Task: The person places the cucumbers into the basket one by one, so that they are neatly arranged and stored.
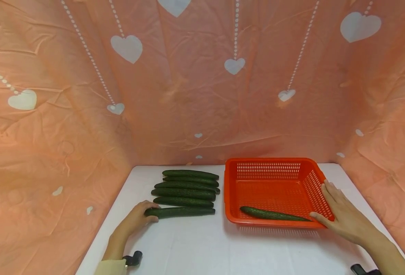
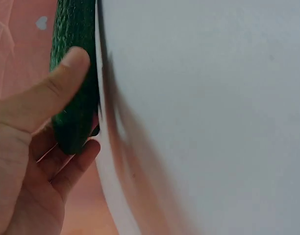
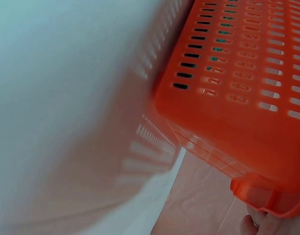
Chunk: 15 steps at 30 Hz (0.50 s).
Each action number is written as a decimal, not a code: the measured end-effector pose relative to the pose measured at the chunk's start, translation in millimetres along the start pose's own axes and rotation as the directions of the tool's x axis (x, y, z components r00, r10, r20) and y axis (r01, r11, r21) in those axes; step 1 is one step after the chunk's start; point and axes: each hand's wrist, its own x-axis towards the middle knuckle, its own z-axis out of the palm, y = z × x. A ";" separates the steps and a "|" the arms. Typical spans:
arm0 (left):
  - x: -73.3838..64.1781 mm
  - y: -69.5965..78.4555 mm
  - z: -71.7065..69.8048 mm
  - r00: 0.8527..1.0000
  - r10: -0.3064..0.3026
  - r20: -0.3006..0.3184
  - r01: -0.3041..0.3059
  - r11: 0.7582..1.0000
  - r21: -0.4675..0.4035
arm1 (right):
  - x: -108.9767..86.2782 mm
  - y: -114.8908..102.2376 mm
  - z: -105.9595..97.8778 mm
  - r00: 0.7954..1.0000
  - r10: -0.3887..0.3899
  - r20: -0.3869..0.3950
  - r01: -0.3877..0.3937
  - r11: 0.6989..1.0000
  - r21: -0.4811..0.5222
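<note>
In the head view my left hand (image 1: 137, 219) grips the left end of the nearest cucumber (image 1: 187, 212), the front one of a stacked row. The left wrist view has the thumb (image 2: 71, 68) lying across this dark green, bumpy cucumber, with fingers curled behind its tip. Over on the right, my right hand (image 1: 348, 219) rests on the right rim of a red plastic basket (image 1: 227, 191), fingers straight and thumb at the front corner. One cucumber (image 1: 274, 214) lies inside along the basket's front wall. The right wrist view catches only fingertips (image 3: 275, 225) under the basket's rim.
Several more cucumbers (image 1: 185, 193) lie side by side behind the gripped one, left of the basket. Everything stands on a white table (image 1: 202, 248). Orange cloth (image 1: 202, 95) with white hearts closes off the back and both sides.
</note>
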 end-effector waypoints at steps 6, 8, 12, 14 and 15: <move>-10.7 5.5 -6.0 1.000 0.010 -0.011 -0.010 1.000 -0.016 | 0.8 1.2 0.9 1.000 0.009 0.009 -0.009 1.000 0.004; -14.4 7.3 -6.3 1.000 -0.004 -0.013 0.004 1.000 -0.030 | 1.0 1.0 1.1 1.000 0.017 0.020 -0.017 1.000 0.012; -20.3 11.1 -4.4 0.999 -0.040 -0.016 0.039 0.998 -0.058 | 1.2 1.5 1.6 0.999 0.020 0.025 -0.021 0.999 0.027; -22.3 13.3 -2.9 0.998 -0.059 -0.024 0.057 0.996 -0.073 | 1.1 1.6 1.3 0.999 0.022 0.028 -0.023 0.999 0.032; -23.5 13.9 -2.3 0.998 -0.062 -0.029 0.060 0.995 -0.079 | 1.1 1.6 1.5 0.999 0.027 0.031 -0.028 0.999 0.035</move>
